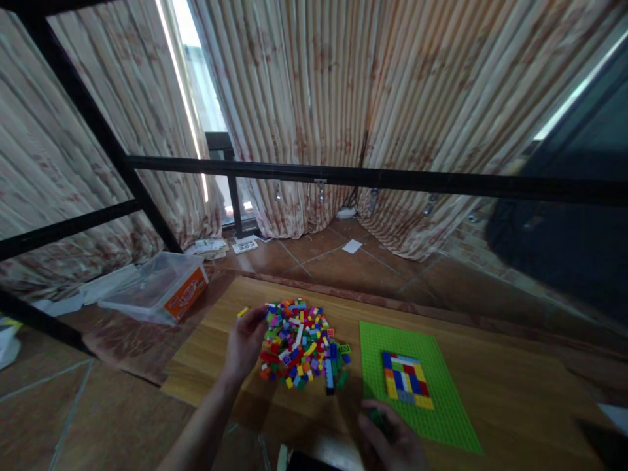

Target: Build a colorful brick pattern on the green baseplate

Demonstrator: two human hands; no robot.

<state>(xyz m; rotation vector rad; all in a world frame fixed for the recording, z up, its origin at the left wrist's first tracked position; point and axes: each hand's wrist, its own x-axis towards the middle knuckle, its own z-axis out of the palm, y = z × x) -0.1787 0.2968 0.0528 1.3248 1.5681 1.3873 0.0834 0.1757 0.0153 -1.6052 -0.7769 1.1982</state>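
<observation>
At the left edge of a heap of mixed toy bricks [301, 340] is my left hand [244, 343], its fingers drawn together against the bricks. Whatever lies between those fingertips is too small to make out. My right hand [395, 437], close to the table's near edge, is closed around a dark green toy brick [377, 418]. Just beyond it lies a bright green baseplate [449, 399]. Built on that plate is a flat rectangle of bricks [406, 381] in blue, red, yellow, white and grey.
The wooden table [510, 386] carries the heap and the baseplate. Left of it sits a clear plastic box [152, 281] with an orange label. A black metal rail [343, 174] crosses in front of the curtains [314, 85]. A dark object [309, 461] shows at the bottom edge.
</observation>
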